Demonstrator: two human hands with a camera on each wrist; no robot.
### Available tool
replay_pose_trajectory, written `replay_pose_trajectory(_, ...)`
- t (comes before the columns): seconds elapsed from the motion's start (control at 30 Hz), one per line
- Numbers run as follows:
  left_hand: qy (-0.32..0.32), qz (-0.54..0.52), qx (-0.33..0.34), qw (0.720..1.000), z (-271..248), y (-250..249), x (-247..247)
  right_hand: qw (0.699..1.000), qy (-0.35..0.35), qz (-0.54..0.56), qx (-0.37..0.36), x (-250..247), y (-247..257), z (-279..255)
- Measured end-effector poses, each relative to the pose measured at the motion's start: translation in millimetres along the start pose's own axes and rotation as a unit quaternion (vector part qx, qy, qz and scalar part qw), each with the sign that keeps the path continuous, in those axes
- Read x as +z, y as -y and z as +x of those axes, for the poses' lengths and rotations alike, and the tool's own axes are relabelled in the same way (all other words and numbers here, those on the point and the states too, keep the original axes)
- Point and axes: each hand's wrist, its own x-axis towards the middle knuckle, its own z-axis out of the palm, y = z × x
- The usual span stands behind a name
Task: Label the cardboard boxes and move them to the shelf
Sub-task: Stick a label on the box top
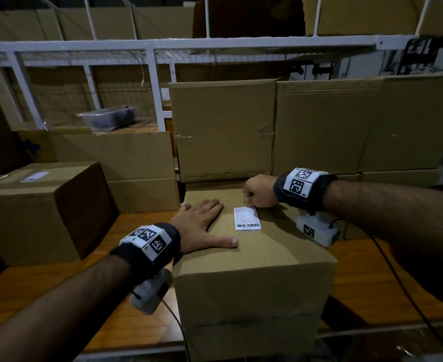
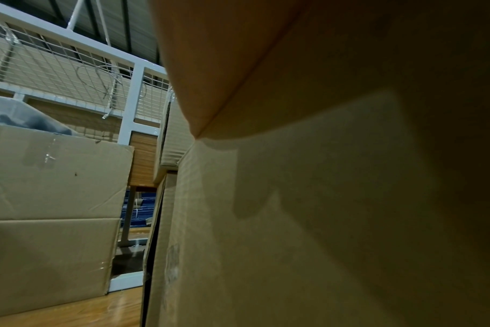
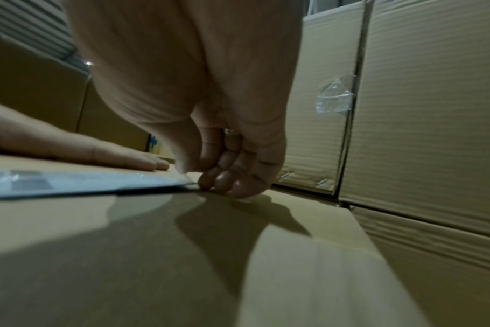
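A brown cardboard box stands on the wooden table in front of me. A white barcode label lies on its top. My left hand rests flat on the box top, fingers straight, just left of the label. My right hand is curled at the label's far right corner. In the right wrist view its thumb and fingertips pinch the corner of the label against the box. The left wrist view shows only my left hand's palm over the box side.
A second box bearing a label sits at the left. Tall boxes stand stacked right behind. A white wire shelf with more boxes runs above. A clear plastic tub sits back left. Bare table shows at front left.
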Motion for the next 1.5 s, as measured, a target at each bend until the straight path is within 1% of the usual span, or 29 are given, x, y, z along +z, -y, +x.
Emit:
replay_pose_trajectory(0.13, 0.005, 0.004, -0.004, 1.000, 0, -1, -1, 0.997, -0.042, 0.070, 0.001, -5, -10, -2)
replay_pose_trajectory(0.27, 0.004, 0.007, -0.006, 1.000, 0, -1, -1, 0.992, -0.031, 0.124, -0.002, -7, -15, -2)
replay_pose_trajectory(0.4, 0.004, 0.006, -0.005, 1.000, 0, -2, -1, 0.989, -0.028, 0.145, -0.009, -8, -18, -2)
replay_pose_trajectory(0.57, 0.007, 0.006, -0.008, 1.000, 0, -1, -1, 0.991, -0.033, 0.129, -0.017, -7, -14, -2)
replay_pose_trajectory(0.67, 0.012, 0.004, -0.010, 1.000, 1, 0, -1, 0.994, -0.022, 0.110, -0.016, -7, -11, -1)
replay_pose_trajectory(0.8, 0.010, 0.005, -0.008, 1.000, 2, 1, -1, 0.992, -0.014, 0.124, -0.008, -5, -12, 1)
replay_pose_trajectory(0.93, 0.009, 0.002, -0.010, 1.000, 1, 0, -2, 0.984, 0.026, 0.177, 0.015, -5, -13, 2)
replay_pose_trajectory(1.0, 0.009, 0.002, -0.011, 1.000, 1, -1, -2, 0.980, 0.045, 0.194, 0.013, -6, -14, 1)
replay_pose_trajectory(1.13, 0.010, -0.001, -0.013, 1.000, 1, 0, -2, 0.969, 0.058, 0.241, 0.009, -9, -17, -2)
replay_pose_trajectory(1.2, 0.010, -0.002, -0.012, 1.000, 1, 0, -2, 0.966, 0.048, 0.254, 0.002, -9, -19, -3)
replay_pose_trajectory(1.33, 0.008, 0.007, -0.012, 1.000, 1, 0, 0, 0.971, 0.011, 0.237, -0.002, -9, -17, -9)
replay_pose_trajectory(1.5, 0.010, -0.005, -0.025, 1.000, 0, -2, -4, 0.961, 0.012, 0.278, 0.008, -13, -17, -19)
